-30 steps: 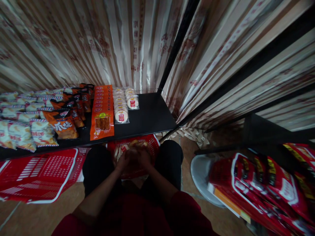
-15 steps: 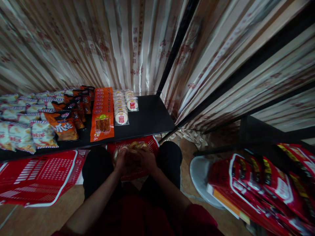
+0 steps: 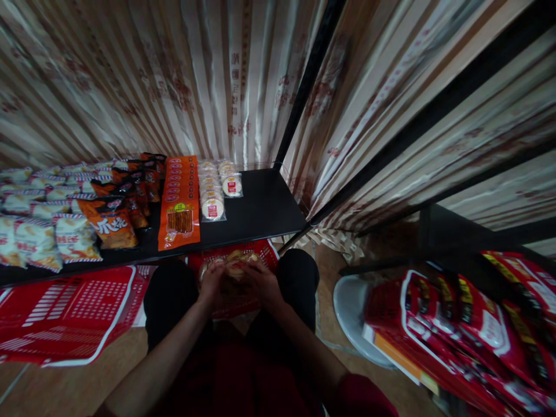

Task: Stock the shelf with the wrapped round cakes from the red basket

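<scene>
Both hands are low between the knees, over a red basket (image 3: 269,255) whose rim shows below the shelf edge. My left hand (image 3: 211,282) has its fingers curled at some round, clear-wrapped snacks (image 3: 236,265). From the other side my right hand (image 3: 262,281) reaches onto the same snacks, fingers bent over them. Shadow hides the fingertips and the exact hold. On the black shelf (image 3: 260,202) above stand two rows of round white wrapped crackers (image 3: 212,207), beside a row of orange packets (image 3: 179,220).
Orange-black bags (image 3: 113,225) and pale chip bags (image 3: 76,237) fill the shelf's left part. Beneath it lies a red basket (image 3: 82,313). At the right are a grey-white stool (image 3: 350,313), red packages (image 3: 482,318) and black frame bars (image 3: 391,139). Curtains (image 3: 174,75) hang behind.
My right hand has shifted slightly, its fingers lying more over the snacks, and more of the snacks shows between the hands. The view has moved a little.
</scene>
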`<state>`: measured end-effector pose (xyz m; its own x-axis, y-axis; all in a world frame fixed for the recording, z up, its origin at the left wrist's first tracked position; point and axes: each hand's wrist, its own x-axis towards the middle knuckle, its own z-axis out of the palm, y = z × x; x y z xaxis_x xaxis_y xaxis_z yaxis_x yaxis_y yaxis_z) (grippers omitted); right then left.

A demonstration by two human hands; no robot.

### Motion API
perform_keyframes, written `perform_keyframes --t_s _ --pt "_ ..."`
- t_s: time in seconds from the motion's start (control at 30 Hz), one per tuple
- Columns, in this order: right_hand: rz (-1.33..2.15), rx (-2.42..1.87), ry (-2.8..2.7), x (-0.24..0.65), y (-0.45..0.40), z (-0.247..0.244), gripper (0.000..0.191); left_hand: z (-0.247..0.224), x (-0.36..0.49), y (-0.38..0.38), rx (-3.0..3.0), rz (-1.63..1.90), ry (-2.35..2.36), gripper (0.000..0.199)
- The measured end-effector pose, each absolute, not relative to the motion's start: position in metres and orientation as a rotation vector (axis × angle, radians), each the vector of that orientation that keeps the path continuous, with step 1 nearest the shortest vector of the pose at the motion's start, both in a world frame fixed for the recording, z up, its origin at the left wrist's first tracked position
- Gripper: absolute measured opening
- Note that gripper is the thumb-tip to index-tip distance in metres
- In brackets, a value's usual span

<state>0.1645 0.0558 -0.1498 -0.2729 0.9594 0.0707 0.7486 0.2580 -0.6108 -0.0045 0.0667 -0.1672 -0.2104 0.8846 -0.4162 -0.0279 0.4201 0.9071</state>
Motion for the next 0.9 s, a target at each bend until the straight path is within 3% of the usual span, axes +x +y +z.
perform_keyframes --t_s 0.1,0.33,0.9 --pt "0.625 -1.501 -2.095 0.168 0.053 -0.147 0.036 -0.162 -0.004 0.065 0.504 1.129 1.360 0.037" --pt "0.585 -1.331 -1.995 0.172 0.054 -0.141 0.031 -0.142 0.001 0.066 0.499 1.140 1.347 0.050" --pt "0.504 -1.325 -1.930 0.164 0.057 -0.134 0.026 -0.126 0.000 0.076 0.756 1.177 1.298 0.050"
